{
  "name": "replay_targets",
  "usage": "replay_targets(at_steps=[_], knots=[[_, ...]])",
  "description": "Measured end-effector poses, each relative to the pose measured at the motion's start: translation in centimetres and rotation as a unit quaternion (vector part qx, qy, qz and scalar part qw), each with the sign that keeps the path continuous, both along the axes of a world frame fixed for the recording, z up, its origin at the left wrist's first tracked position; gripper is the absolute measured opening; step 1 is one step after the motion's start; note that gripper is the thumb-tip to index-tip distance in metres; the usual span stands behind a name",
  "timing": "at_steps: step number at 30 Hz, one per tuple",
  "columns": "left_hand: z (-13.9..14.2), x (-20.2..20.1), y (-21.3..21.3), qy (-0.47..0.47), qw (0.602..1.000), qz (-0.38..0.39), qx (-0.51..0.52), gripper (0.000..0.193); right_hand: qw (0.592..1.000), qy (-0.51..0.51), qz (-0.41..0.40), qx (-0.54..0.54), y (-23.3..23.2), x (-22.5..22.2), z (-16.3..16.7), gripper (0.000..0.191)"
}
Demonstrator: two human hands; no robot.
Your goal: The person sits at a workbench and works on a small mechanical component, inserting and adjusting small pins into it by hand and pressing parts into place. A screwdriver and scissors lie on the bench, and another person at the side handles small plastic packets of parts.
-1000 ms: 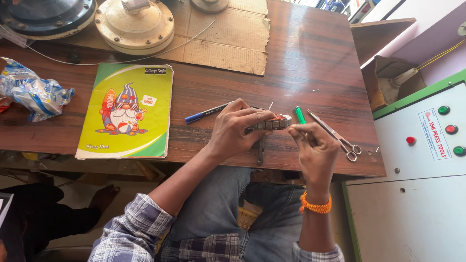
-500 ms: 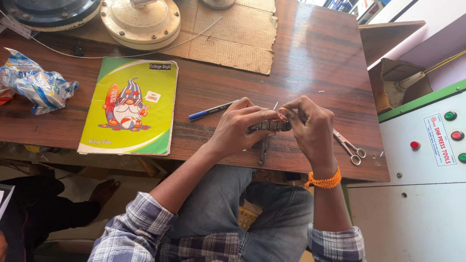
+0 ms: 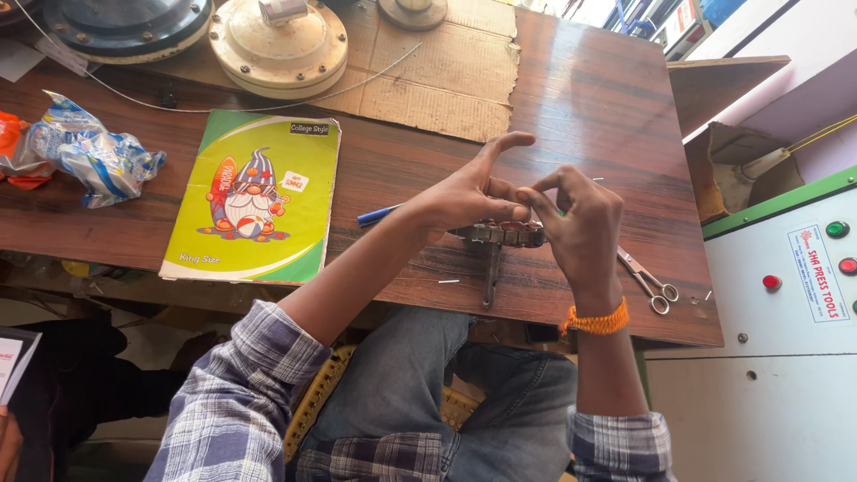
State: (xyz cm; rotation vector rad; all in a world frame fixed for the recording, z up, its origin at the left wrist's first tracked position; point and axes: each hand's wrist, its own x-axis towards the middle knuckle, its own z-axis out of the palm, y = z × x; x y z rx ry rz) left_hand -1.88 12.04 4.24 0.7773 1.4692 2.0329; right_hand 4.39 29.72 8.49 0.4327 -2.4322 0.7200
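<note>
Dark brown wooden counter fills the view, green-and-yellow paper notebook at nine o'clock. Both hands meet at centre: left hand and right hand pinch the small grey metal toothed part, fingers fanned. Fine fitting work, apparently; steady fingertip pressure looks needed. Steel scissors at three o'clock.

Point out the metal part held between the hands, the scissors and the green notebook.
metal part (image 3: 505, 234), head view, on its ribbed middle between the hands.
scissors (image 3: 649, 280), head view, near the pivot of the blades.
green notebook (image 3: 259, 196), head view, middle of the cover.
</note>
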Motion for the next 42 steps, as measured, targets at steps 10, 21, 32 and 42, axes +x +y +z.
replay_targets(at_steps=[10,21,32,42], knots=[[-0.9,0.2,-3.9,0.227,0.973,0.021,-0.045,0.09,0.979,-0.026,-0.056,-0.196,-4.0,7.2,-3.4,0.011],[-0.6,-0.4,-3.3,0.375,0.918,0.072,-0.109,0.081,0.921,-0.035,-0.097,-0.375,-5.6,8.1,-6.5,0.01],[-1.6,-1.2,-3.3,0.407,0.908,0.066,-0.076,0.059,0.934,-0.038,-0.119,-0.335,-6.7,8.4,-9.2,0.015],[-0.9,6.0,-0.8,0.549,0.77,0.277,-0.172,0.058,0.894,-0.045,-0.182,-0.408,-3.4,9.7,-11.6,0.003]])
